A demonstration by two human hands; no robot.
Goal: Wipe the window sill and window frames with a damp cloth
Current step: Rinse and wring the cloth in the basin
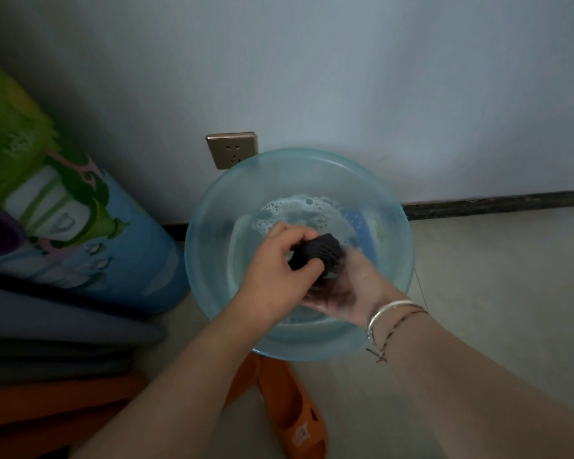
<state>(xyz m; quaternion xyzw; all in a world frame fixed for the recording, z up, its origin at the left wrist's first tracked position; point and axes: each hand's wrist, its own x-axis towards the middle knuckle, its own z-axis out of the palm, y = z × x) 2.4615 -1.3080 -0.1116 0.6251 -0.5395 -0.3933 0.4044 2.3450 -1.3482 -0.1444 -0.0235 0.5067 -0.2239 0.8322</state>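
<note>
Dark cloth (317, 255) is gripped over the basin (212, 207) (soapy water inside) by left hand (275, 270) and right hand (342, 289), fingers curled round it.

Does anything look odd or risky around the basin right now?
One thing: the basin of soapy water sits right below a wall socket. Both hands wring the dark cloth over it, so drips might splash there. Nothing looks spilled.

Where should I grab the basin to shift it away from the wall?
Take the basin by its rolled rim at the left and right sides, coming from above. The rim is bare there, the soapy water calls for level lifting, and both hands are now wringing the dark cloth.
</note>
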